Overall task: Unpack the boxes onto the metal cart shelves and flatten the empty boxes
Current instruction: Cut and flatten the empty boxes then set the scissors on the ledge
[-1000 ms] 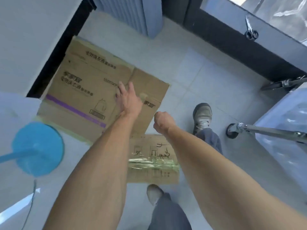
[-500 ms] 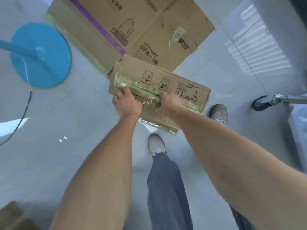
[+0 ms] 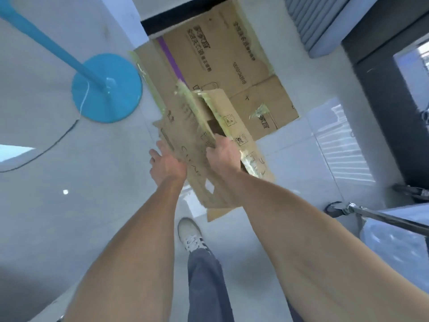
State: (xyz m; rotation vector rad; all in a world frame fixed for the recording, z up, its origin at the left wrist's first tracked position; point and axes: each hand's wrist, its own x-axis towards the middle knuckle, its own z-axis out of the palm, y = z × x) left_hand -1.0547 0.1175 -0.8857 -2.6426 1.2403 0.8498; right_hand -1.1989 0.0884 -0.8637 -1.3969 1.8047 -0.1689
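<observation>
I hold a small cardboard box (image 3: 197,145) with yellow-green tape in the air, above the floor. Its top flaps stand partly apart, showing a dark gap. My left hand (image 3: 166,165) holds its left side, with the fingers hidden under the cardboard. My right hand (image 3: 224,153) grips the edge of a flap at the opening. Behind it a large flattened box (image 3: 232,56) with a purple stripe lies on the floor against the wall.
A blue round stand base (image 3: 106,88) with a blue pole sits on the floor at the left, a thin cable beside it. The metal cart's leg and wheel (image 3: 334,209) show at the right edge. My shoe (image 3: 190,233) is below the box.
The small box has been lifted and turned, and its taped flaps have come apart. My right hand moved from the box's top to the flap edge. The camera view has swung round.
</observation>
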